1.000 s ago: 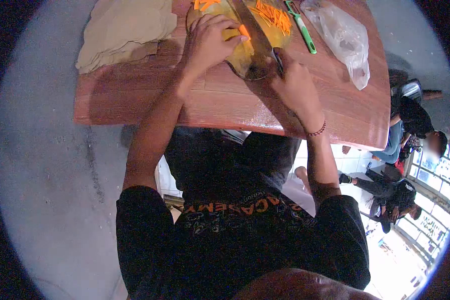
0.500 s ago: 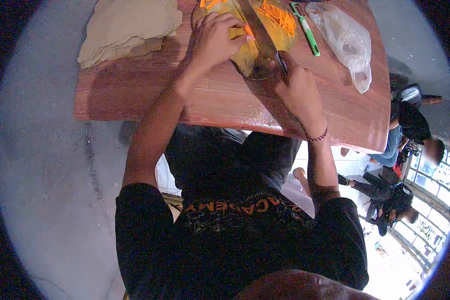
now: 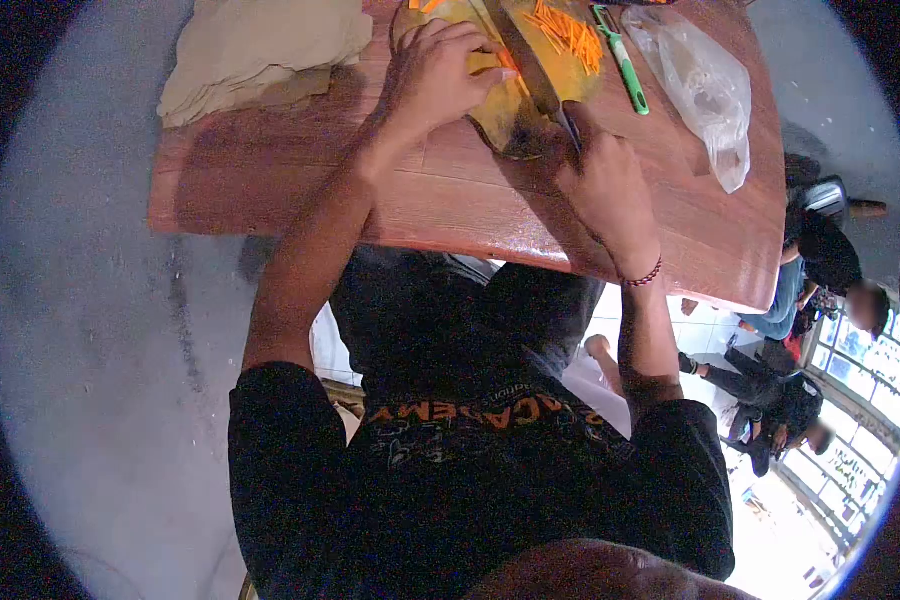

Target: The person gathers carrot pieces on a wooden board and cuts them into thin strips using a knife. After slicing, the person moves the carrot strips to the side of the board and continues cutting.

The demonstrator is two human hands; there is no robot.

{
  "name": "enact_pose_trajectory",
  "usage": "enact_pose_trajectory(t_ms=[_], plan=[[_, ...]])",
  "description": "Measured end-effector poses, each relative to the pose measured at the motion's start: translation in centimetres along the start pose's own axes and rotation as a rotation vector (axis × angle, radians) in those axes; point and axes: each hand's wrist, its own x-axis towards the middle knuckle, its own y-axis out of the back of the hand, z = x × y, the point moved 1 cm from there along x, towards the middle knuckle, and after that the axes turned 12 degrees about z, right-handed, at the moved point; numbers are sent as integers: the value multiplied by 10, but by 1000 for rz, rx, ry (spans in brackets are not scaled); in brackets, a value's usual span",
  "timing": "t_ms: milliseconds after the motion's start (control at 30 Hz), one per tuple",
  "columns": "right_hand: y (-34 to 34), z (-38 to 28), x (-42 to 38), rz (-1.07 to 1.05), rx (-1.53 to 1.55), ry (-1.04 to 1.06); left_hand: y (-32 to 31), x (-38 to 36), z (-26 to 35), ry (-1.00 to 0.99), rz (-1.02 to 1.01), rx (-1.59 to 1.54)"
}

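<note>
My right hand (image 3: 610, 185) is closed around the handle of a knife (image 3: 530, 62). The blade points away from me across a yellowish cutting board (image 3: 490, 125) with a dark stained near end. Just left of the blade, my left hand (image 3: 448, 72) pinches a thin piece of carrot (image 3: 510, 66) against the board, thumb and fingers bent. Thin carrot strips (image 3: 568, 32) lie heaped right of the blade. A few more carrot pieces (image 3: 425, 5) show at the top edge, beyond my left hand. Where the blade's edge meets the carrot is too blurred to tell.
Right of the board on the wooden table (image 3: 300, 190) lie a green-handled peeler (image 3: 625, 72) and a crumpled clear plastic bag (image 3: 705, 95). Stacked brown sheets (image 3: 270, 50) cover the table's left back. Several people sit in the background at right.
The view has shifted slightly, so the board, peeler and bag appear a little further right. The knife blade looks narrower, as if tilted. Both hands keep their holds.
</note>
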Motion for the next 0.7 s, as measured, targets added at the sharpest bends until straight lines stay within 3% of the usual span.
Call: enact_pose_trajectory(t_ms=[267, 333, 467, 533, 567, 633, 700], plan=[[-4, -5, 5, -24, -73, 6, 0, 1, 1, 29, -56, -38], [-16, 3, 7, 106, -72, 202, 3, 1, 2, 41, -84, 9], [-30, 17, 23, 120, -27, 111, -1, -2, -2, 20, -45, -17], [-15, 11, 29, 73, 30, -45, 3, -2, 1, 27, -8, -14], [-17, 15, 27, 71, 28, -41, 4, 0, 1, 30, -5, -13], [-18, 21, 20, 229, 28, 181, 2, 0, -1, 81, -58, -84], [-16, 18, 14, 169, 43, 108, 0, 0, -2, 72, -38, -69]])
